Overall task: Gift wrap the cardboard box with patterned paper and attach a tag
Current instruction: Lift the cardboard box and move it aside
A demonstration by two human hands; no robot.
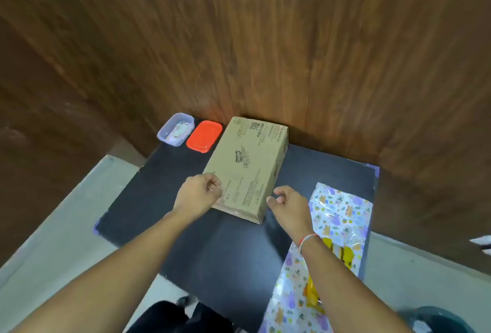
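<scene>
While the cardboard box [245, 168] lies unwrapped mid-bench, left hand [198, 194] rests curled on its near corner; right hand [288, 204] hovers loosely curled, holding nothing. Risk: patterned paper [340, 216] overhanging the bench's near right edge may slide off.

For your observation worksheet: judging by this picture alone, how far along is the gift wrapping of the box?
Barely begun. Done: only the layout, with the cardboard box bare on the dark table and the patterned paper lying beside it, still in clear film. In hand: the left hand and right hand hover at the box's near end, gripping nothing. Left: wrapping, sealing and tagging.
</scene>
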